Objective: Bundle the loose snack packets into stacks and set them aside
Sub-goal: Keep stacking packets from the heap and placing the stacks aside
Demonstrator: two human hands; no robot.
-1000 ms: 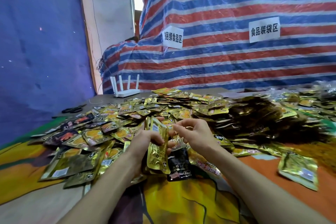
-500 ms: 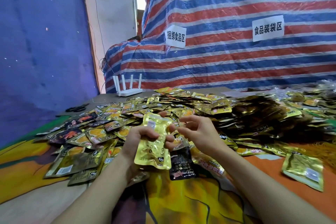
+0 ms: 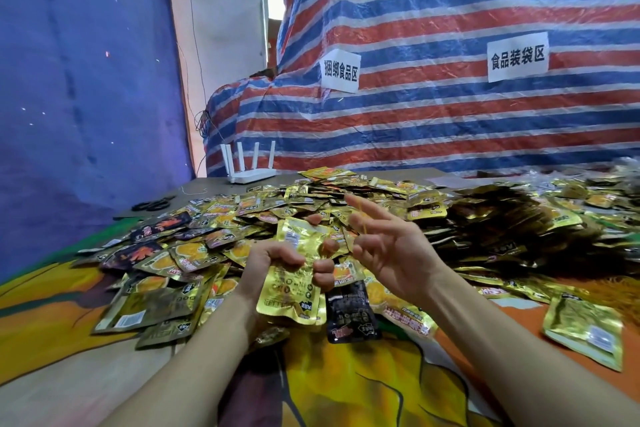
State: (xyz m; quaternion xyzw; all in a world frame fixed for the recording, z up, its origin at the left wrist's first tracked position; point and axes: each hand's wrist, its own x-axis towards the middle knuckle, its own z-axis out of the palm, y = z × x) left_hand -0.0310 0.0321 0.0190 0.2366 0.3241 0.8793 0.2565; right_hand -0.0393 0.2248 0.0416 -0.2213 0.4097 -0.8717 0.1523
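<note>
The left hand's fingers [image 3: 323, 276] curl round the middle of a stack of gold packets [image 3: 294, 298], gripping it upright just above the near edge of the loose packet pile [image 3: 242, 218]. Just right of it, the right hand [image 3: 391, 253] is spread wide, fingers straight. A thin yellowish strand [image 3: 362, 218] crosses them, too fine to identify. A black packet [image 3: 351, 315] lies partly hidden behind the stack. Far right, a dark heap [image 3: 502, 218] is blurred. The table [image 3: 69, 367] runs out of frame.
</note>
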